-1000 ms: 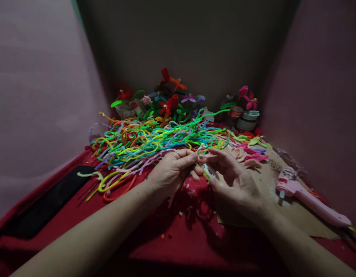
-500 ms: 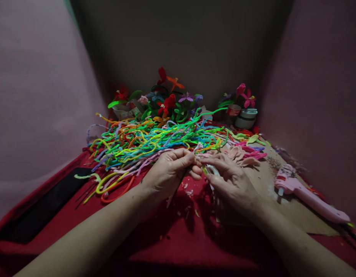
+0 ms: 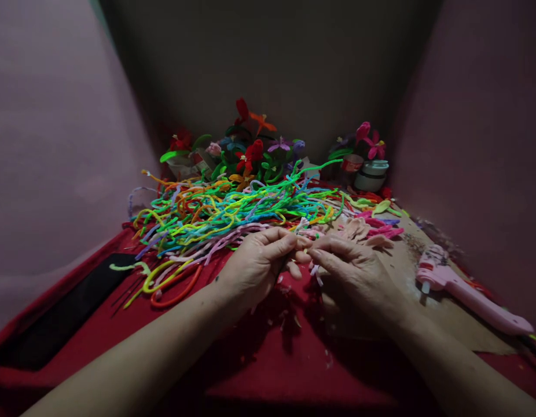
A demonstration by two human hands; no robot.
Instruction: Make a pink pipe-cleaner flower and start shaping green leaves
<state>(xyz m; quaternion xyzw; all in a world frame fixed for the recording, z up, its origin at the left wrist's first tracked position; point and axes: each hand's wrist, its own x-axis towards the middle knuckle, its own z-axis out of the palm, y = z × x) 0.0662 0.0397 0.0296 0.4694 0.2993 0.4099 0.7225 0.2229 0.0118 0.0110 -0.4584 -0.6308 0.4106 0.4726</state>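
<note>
Over the red cloth [image 3: 233, 353] both hands meet near the middle of the view. My left hand [image 3: 261, 258] is closed in a pinch of thumb and forefinger; what it grips is too small and dark to name. Close against it, my right hand [image 3: 359, 266] has thumb and forefinger pressed together at a tiny yellowish bit [image 3: 305, 251]. A pale lilac piece [image 3: 316, 275] hangs just below the right fingers. Behind the fingertips lies a pale pink fuzzy tuft [image 3: 303, 225].
A big heap of coloured pipe cleaners [image 3: 233, 208] spreads behind the hands. Fuzzy flowers [image 3: 250, 156] stand at the back. On the right, a pink glue gun [image 3: 467, 289] and pink petals [image 3: 355, 230] lie on a brown board [image 3: 407, 284]. Leftward is a black flat strip [image 3: 63, 313].
My right thumb and forefinger have come together at the left fingertips. The white and yellow-green thing under the right fingers no longer shows. My left hand keeps its pinch.
</note>
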